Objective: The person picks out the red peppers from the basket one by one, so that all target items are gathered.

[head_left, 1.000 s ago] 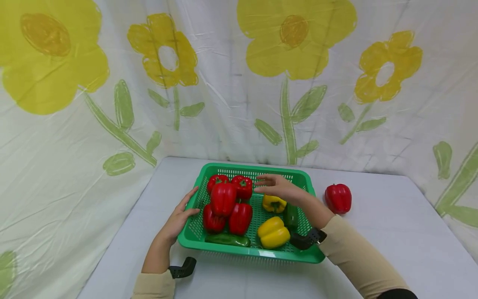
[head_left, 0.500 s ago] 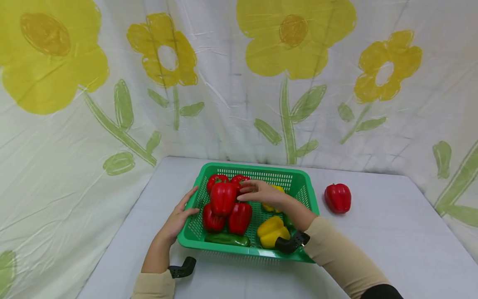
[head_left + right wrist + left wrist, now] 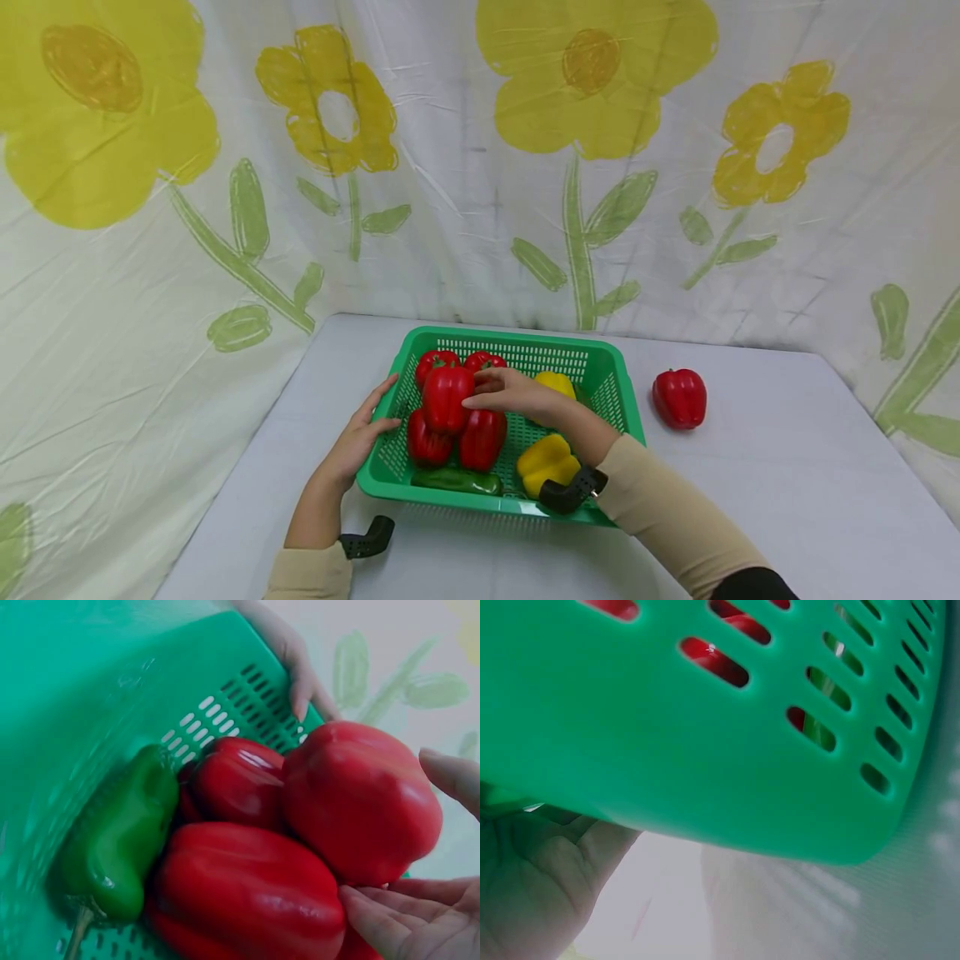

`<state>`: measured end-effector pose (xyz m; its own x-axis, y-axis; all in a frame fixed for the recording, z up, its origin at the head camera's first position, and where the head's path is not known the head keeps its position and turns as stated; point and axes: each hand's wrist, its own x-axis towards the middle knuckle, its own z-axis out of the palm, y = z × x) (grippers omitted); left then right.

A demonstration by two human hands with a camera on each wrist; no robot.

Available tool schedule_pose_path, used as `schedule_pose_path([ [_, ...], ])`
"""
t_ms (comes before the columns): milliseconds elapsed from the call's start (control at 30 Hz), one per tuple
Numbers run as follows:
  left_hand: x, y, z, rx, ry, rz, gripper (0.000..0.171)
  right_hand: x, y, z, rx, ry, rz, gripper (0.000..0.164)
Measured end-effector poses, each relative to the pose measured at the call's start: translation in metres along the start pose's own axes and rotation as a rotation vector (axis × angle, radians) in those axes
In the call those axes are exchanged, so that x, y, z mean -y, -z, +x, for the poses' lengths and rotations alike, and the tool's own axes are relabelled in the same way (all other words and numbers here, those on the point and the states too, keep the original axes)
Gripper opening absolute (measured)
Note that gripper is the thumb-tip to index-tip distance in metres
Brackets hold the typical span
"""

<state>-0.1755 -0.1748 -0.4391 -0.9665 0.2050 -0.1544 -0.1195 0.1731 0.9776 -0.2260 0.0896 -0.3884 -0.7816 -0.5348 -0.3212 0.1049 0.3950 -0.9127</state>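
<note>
In the head view my left hand (image 3: 352, 442) grips the left rim of a green slotted plastic basket (image 3: 592, 343), its fingers and thumb over the edge. Several red bell peppers sit piled in the basket's left half. My right hand (image 3: 517, 394) reaches over them to the topmost red bell pepper (image 3: 446, 393). Seen from the right wrist, the fingers (image 3: 375, 919) are right at the underside of that pepper, while the thumb (image 3: 450, 774) stands apart from its other side. Below it lies another red bell pepper (image 3: 247, 889).
A long green pepper (image 3: 457, 481) lies along the basket's front wall. Two yellow bell peppers are in the right half, one near the front (image 3: 543, 462) and one farther back (image 3: 557, 382). Another red bell pepper (image 3: 679, 399) stands on the white table (image 3: 780, 450), right of the basket.
My right hand has moved left and slightly down, from above the back yellow bell pepper to the side of the topmost red one. The left hand and basket have not moved.
</note>
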Motion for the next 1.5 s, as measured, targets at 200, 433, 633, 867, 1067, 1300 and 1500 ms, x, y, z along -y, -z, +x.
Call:
schedule_pose_path([
  [200,0.000,0.000,-0.001,0.001,-0.002,-0.006,0.064,0.001,-0.004,0.006,-0.018,-0.033,-0.010,0.075],
  [433,0.000,0.000,-0.001,0.001,-0.005,-0.016,0.064,0.003,-0.010,0.011,-0.011,-0.057,-0.011,0.078],
  [633,0.000,0.001,-0.002,0.005,-0.008,-0.021,0.065,0.003,-0.015,0.017,-0.017,-0.060,-0.010,0.076],
  [867,0.001,0.001,-0.001,0.004,-0.006,-0.017,0.064,0.007,-0.020,0.020,-0.018,-0.078,-0.046,0.078],
  [1067,0.001,0.001,0.000,0.003,-0.005,-0.006,0.064,0.008,-0.020,0.023,-0.030,-0.120,-0.051,0.087],
  [1300,0.001,0.000,0.001,0.009,-0.011,-0.002,0.063,0.009,-0.022,0.025,-0.040,-0.109,-0.029,0.080],
  [1500,0.000,0.001,0.000,0.011,-0.011,-0.010,0.063,0.010,-0.024,0.027,-0.052,-0.105,-0.037,0.081],
])
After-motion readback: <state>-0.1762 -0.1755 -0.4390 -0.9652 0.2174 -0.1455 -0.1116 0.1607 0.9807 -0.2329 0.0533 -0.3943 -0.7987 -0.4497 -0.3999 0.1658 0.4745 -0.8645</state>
